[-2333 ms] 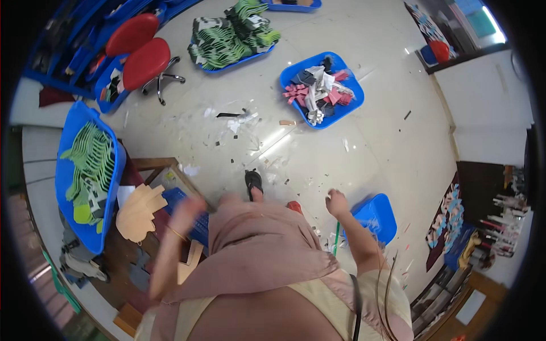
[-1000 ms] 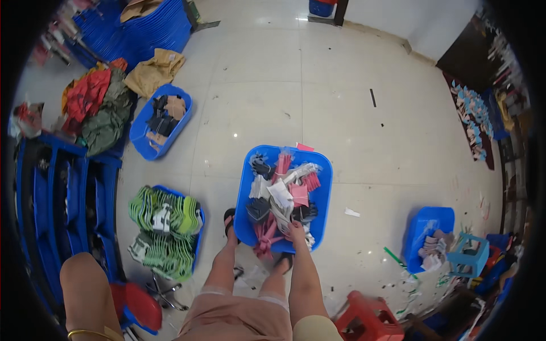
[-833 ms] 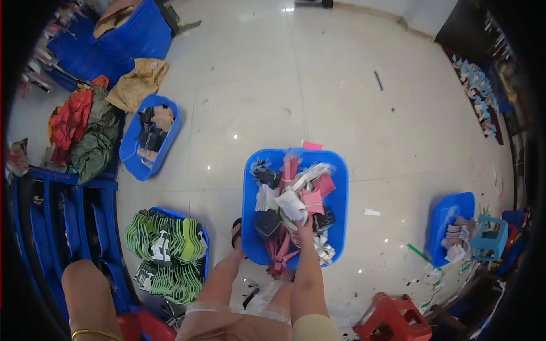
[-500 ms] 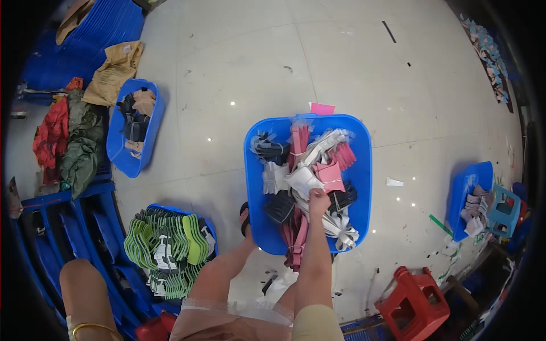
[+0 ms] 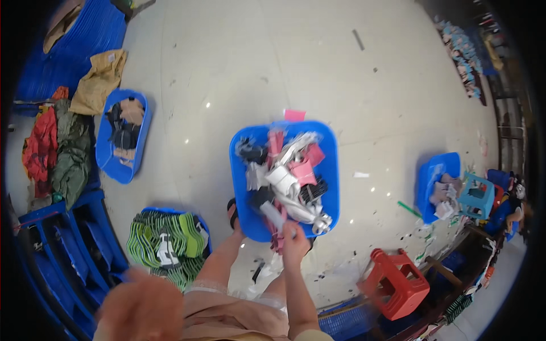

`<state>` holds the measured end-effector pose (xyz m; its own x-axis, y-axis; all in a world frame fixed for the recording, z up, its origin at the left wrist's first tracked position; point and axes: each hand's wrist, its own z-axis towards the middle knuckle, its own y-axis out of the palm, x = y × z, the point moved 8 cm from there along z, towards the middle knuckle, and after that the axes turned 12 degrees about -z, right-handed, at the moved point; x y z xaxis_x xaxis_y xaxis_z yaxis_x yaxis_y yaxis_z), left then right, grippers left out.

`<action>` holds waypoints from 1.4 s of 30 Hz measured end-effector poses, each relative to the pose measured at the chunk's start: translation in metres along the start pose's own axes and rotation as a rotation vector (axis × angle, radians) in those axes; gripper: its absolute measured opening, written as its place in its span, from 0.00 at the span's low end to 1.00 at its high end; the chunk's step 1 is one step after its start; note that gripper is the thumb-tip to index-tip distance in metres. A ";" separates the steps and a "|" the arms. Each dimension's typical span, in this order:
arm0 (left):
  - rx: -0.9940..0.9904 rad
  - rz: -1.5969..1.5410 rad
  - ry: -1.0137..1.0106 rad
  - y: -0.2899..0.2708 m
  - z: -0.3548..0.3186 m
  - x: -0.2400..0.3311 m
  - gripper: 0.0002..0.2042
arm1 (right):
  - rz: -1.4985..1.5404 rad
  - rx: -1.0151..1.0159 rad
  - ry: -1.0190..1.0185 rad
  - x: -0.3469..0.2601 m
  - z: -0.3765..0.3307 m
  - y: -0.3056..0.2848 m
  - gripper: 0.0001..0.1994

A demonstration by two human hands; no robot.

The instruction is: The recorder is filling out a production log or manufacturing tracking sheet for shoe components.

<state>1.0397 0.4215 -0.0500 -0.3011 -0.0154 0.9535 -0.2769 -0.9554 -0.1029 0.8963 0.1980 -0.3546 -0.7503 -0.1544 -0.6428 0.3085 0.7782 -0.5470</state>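
Right hand [image 5: 294, 245] appears closed on a blurred pale strip [image 5: 273, 215] at the blue tub's [image 5: 334, 193] lower edge, centre frame. Left hand [image 5: 142, 304], blurred at lower left, is apart; grip indeterminable. Step judged: picking out; next move calls for clearing neighbouring bundles [image 5: 282, 181].

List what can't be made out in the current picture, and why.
All in the head view:
Left hand: motion blur smears its fingers; whether it holds anything is unclear.
Pale strip in the right hand: blurred, exact kind unclear.
Bottom of the middle blue basket: hidden by bundles.
Blue stack: cut off by the upper edge.
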 end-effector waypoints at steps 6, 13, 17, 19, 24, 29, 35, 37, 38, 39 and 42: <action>0.112 -0.213 -0.779 0.039 -0.131 -0.099 0.18 | 0.226 -0.047 -0.339 -0.102 -0.120 -0.044 0.07; 0.113 -0.689 -0.772 0.055 -0.085 -0.027 0.12 | 0.267 -0.052 -0.515 -0.169 -0.200 -0.086 0.08; 0.044 -0.753 -0.751 0.056 -0.089 -0.006 0.14 | 0.409 -0.153 -0.365 -0.187 -0.219 -0.116 0.09; 0.032 -0.761 -0.747 0.052 -0.088 0.010 0.16 | 0.389 -0.165 -0.363 -0.191 -0.217 -0.124 0.08; 0.121 -0.939 -0.754 0.045 -0.091 0.024 0.16 | 0.407 -0.133 -0.408 -0.182 -0.214 -0.118 0.09; 0.000 -0.976 -0.785 0.002 -0.057 0.004 0.24 | 0.084 0.051 -0.684 -0.235 -0.213 -0.093 0.06; 0.014 -0.937 -0.669 -0.117 0.049 -0.031 0.26 | 0.200 -0.124 -0.534 -0.339 -0.191 0.018 0.10; -0.003 -0.831 -0.663 -0.177 0.092 -0.054 0.27 | 0.378 -0.236 -0.416 -0.380 -0.179 0.082 0.14; -0.023 -0.852 -0.622 -0.200 0.113 -0.058 0.27 | 0.433 -0.288 -0.348 -0.399 -0.172 0.102 0.16; -0.039 -0.840 -0.604 -0.233 0.127 -0.058 0.27 | 0.218 -0.331 -0.324 -0.426 -0.179 0.128 0.20; -0.087 -0.815 -0.581 -0.300 0.173 -0.055 0.27 | 0.311 -0.719 -0.128 -0.471 -0.171 0.204 0.18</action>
<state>1.2970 0.6582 -0.0224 0.4956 0.4700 0.7304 -0.2727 -0.7142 0.6447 1.2125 0.5336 -0.0722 -0.6052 0.0996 -0.7898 0.0068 0.9928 0.1200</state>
